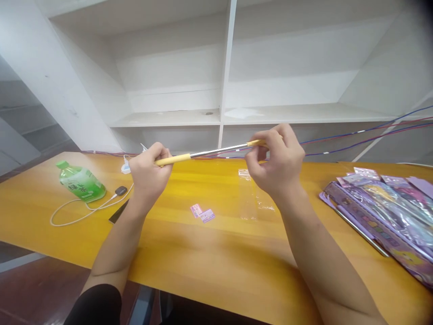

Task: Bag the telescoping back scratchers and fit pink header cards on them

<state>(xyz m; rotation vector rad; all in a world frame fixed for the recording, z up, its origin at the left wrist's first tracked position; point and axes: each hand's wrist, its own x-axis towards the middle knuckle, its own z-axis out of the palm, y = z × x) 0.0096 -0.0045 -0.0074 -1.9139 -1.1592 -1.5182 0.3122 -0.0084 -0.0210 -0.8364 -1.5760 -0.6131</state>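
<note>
Stretched between my two hands above the table is a thin telescopic rod (218,150), with a yellow handle, a silver metal middle and a yellow piece at its right end. My left hand (149,169) is closed around the yellow handle. The fingers of my right hand (279,160) pinch the yellow right end, and they hide its tip. The rod slants slightly up to the right. Below it, two small purple-and-pink printed cards (202,213) lie on the wooden table (189,243). A clear plastic bag (248,198) lies flat just below my right hand.
At the left lie a green bottle (83,181) on its side and a white cable (67,222). A dark flat object (118,212) is partly behind my left forearm. A purple box (379,225) holding packaged items stands at the right. Behind are white shelves (169,118) and blue-and-red wires (338,135).
</note>
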